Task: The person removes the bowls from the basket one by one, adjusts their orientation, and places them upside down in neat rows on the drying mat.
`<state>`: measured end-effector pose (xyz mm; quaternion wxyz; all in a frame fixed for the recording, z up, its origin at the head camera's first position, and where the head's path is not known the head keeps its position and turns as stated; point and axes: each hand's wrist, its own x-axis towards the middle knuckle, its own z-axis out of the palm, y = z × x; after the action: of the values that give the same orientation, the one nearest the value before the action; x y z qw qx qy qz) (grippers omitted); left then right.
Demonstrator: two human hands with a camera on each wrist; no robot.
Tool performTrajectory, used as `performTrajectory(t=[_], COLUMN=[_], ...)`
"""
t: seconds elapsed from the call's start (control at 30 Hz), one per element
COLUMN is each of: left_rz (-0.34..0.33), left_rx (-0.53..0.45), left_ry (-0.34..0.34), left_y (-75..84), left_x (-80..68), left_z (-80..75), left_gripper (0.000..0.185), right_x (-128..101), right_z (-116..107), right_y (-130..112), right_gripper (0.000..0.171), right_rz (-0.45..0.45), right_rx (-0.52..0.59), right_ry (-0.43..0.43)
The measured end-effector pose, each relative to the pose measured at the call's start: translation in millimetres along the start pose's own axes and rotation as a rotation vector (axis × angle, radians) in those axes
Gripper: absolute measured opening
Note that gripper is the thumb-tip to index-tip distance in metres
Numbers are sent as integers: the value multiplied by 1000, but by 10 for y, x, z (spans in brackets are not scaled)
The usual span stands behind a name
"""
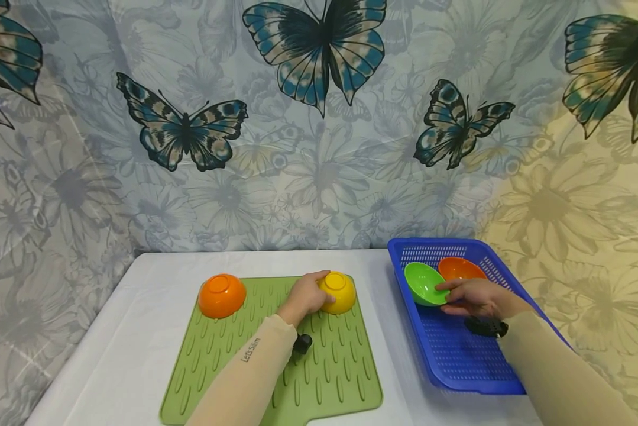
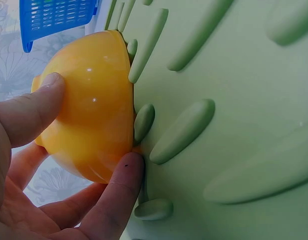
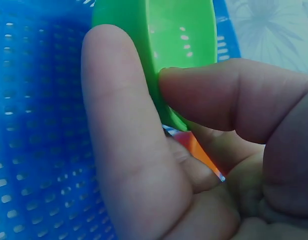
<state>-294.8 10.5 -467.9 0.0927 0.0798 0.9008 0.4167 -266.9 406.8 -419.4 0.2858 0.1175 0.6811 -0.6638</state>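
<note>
I have both hands on bowls at once. My left hand (image 1: 308, 294) grips the yellow bowl (image 1: 340, 291), which sits upside down on the green ridged mat (image 1: 329, 378); the left wrist view shows the thumb (image 2: 36, 107) on the bowl's domed side and another fingertip down at the rim, just where the rim meets the mat. So that hand is curled around the bowl, and I judge it either just set down or about to come up; I cannot tell which.

My right hand (image 1: 475, 297) pinches the rim of the green bowl (image 1: 422, 283), thumb (image 3: 228, 92) inside the rim and forefinger on the outer wall, with the bowl tilted inside the blue basket (image 1: 457, 367). An orange bowl (image 1: 459, 267) lies in the basket just beyond my fingers, touching or nearly touching the green one. Another orange bowl (image 1: 222, 294) sits upside down on the mat, well to the left of my left hand.

I judge the step in hand as moving bowls between basket and mat. The next move, as I see it, calls for a firm pinch on the green rim, lifting it free of the basket wall and turning it over onto a bare part of the mat near the yellow one.
</note>
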Motion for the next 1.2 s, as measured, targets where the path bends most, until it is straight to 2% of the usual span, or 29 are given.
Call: performTrajectory(t=[0.17,0.3,0.5,0.6,0.7,0.77,0.8,0.9,1.03,1.1,1.2], left_rz=[5,14,31,63,105,126,134,131,94,91,75], left_rx=[2,11,61,155,297,329,316,168,-97,-330,-758], left_ry=[4,0,-4,38,114,164,179,173,96,5,-170], left_y=[6,15,44,77,137,195,227,343,500,554,599], left_x=[-3,-13,-46,-107,-204,-297,-346,-503,-723,-823,-959], left_z=[1,12,40,63,90,96,98,88,16,-38,-119], left_gripper=[68,69,70,74,81,86,88,95,98,93,82], right_x=[-44,-111,-285,-402,-533,-604,-638,-722,-811,-845,-886], right_z=[5,24,146,243,361,446,492,633,814,913,1081], right_y=[-10,-14,-59,-102,-150,-180,-194,-227,-255,-261,-252], right_gripper=[40,41,46,48,49,50,50,50,48,48,47], right_rz=[-49,-93,-161,-204,-252,-285,-300,-339,-382,-395,-407], right_rx=[-69,-157,-307,-361,-410,-436,-443,-450,-451,-451,-446], right_ry=[0,44,162,204,227,237,241,249,245,240,222])
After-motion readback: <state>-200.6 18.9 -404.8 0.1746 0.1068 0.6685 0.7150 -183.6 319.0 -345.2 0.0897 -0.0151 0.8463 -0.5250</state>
